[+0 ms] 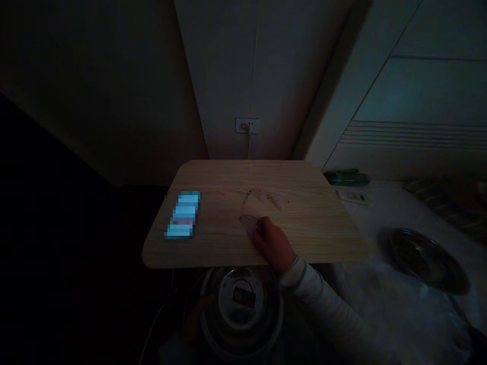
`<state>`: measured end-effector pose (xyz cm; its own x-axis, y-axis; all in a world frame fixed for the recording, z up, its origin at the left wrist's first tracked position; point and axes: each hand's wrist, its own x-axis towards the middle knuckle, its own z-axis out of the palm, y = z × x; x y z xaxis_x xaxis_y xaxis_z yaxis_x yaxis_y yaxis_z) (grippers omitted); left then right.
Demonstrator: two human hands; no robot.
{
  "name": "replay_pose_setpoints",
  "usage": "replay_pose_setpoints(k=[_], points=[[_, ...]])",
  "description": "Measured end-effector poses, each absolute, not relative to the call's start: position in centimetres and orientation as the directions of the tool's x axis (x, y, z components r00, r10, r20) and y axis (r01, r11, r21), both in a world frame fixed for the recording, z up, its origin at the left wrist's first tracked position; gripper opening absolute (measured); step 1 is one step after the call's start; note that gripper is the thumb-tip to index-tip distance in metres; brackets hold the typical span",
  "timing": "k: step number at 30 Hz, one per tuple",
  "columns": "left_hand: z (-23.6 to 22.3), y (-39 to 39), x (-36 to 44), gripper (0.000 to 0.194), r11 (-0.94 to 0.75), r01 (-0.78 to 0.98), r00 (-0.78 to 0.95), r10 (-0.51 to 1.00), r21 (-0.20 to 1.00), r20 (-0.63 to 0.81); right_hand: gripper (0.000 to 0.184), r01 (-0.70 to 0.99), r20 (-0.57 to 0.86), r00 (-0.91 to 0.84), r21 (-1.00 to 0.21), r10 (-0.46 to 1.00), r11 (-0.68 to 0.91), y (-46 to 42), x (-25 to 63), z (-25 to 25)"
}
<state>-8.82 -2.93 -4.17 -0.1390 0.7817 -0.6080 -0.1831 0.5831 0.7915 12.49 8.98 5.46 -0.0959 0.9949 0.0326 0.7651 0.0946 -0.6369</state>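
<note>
My right hand (274, 244) is closed low over the wooden table (220, 177), near its front edge. A faint, thin-edged pale outline (248, 222) shows at its fingertips; whether it is something held or a mark on the wood, I cannot tell. Small dark specks (269, 196) lie scattered on the tabletop just beyond. Below the table edge, my left hand (197, 315) grips the left rim of a round metal basin (276, 317), its thumb over the edge. The basin's shiny middle carries a dark rectangular label (244, 297). Dim light hides most of the left hand.
A lit phone (183, 215) lies on the table's left side. A wall socket (247, 125) with a plugged-in cable is behind. To the right, on a white-covered surface, are a green bottle (348, 178), a flat pale object (353, 197) and a metal bowl (429, 261).
</note>
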Motion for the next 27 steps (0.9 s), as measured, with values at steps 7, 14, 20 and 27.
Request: replay_pose_setpoints(k=[7, 14, 20, 27], points=[[-4.3, -2.3, -7.2, 0.012, 0.593, -0.206, -0.116, 0.775, 0.779, -0.621, 0.014, 0.798, 0.08, -0.062, -0.594, 0.995, 0.097, 9.6, 14.4, 5.6], [-4.4, -2.4, -8.8, 0.008, 0.58, -0.188, -0.156, 0.779, 0.793, -0.607, 0.02, 0.831, 0.087, -0.1, -0.541, 0.991, 0.131, 10.3, 15.5, 5.7], [-5.2, -3.0, -9.5, 0.009, 0.576, -0.18, -0.189, 0.775, 0.798, -0.603, 0.023, 0.841, 0.062, -0.1, -0.528, 0.993, 0.118, 10.4, 15.9, 6.1], [-4.5, -2.5, -9.0, 0.005, 0.584, -0.188, -0.158, 0.776, 0.79, -0.611, 0.022, 0.867, 0.086, -0.143, -0.469, 0.986, 0.166, 11.2, 15.8, 6.2]])
